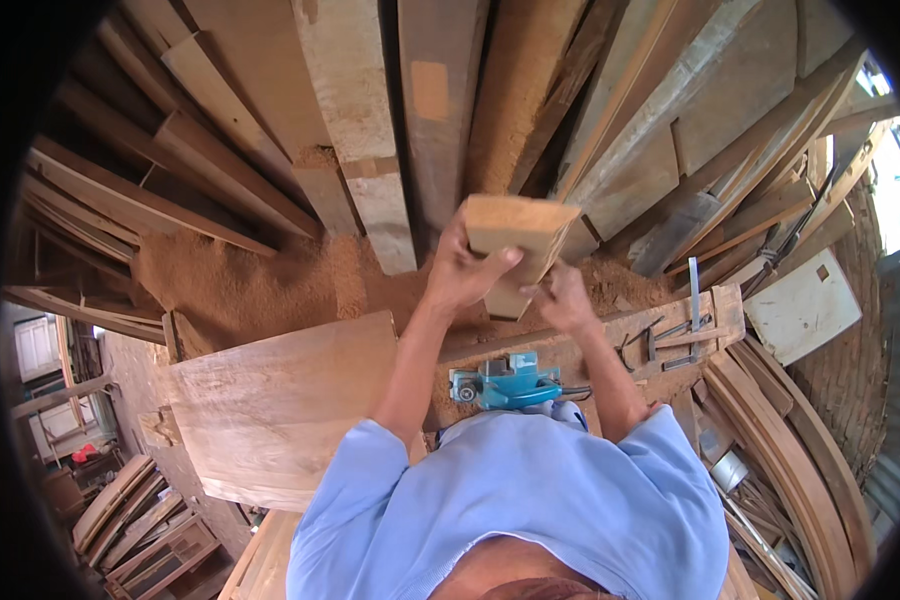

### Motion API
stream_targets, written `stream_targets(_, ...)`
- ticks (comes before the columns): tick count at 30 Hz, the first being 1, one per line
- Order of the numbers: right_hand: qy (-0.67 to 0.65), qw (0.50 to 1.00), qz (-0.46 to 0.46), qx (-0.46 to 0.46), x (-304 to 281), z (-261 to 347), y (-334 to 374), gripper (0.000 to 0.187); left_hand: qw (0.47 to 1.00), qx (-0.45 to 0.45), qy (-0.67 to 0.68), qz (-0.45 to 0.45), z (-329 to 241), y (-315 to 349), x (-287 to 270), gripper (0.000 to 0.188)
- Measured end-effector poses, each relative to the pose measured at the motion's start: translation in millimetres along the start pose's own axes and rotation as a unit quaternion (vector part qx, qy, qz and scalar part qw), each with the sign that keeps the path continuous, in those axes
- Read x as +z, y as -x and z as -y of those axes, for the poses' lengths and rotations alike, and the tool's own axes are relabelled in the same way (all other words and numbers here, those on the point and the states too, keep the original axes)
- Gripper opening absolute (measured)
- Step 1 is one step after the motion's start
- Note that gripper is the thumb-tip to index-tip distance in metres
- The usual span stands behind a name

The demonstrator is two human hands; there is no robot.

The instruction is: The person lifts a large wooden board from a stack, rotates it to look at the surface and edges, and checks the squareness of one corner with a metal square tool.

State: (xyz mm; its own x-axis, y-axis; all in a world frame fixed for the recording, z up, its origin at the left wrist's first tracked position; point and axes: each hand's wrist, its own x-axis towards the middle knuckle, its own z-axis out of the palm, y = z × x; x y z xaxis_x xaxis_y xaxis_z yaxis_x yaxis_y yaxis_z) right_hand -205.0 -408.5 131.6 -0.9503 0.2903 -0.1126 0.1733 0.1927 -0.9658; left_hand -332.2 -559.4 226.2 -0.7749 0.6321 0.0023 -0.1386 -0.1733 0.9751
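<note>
A thick, light-brown wooden block is raised above the bench in front of me, its broad end tilted up. My left hand grips it from the left side, the thumb lying across its face. At its lower right edge my right hand has its fingers curled against the wood; the fingertips are slightly blurred. Closer to my body, a teal electric planer rests on the narrow wooden bench, apart from both hands.
A wide pale panel lies left of the bench. Metal clamps and a steel rule are at the bench's right end. Sawdust is heaped behind, below leaning boards. Curved timber pieces are stacked at right.
</note>
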Motion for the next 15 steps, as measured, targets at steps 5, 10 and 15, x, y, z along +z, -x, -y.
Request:
stream_targets(5,0.107,0.994,0.011,-0.022,-73.6,91.5,-44.2,0.050,0.967,0.156,-0.182,0.083,-87.3,-70.6,24.8,0.058)
stream_targets(10,0.165,0.973,-0.037,-0.159,-129.7,126.4,-91.4,0.052,0.879,0.344,-0.309,0.117,-141.3,-124.4,46.8,0.072)
stream_targets(15,0.378,0.906,-0.192,-0.001,-140.2,65.9,-174.0,0.064,0.840,0.199,-0.504,-0.028,-93.0,-141.4,26.6,0.079)
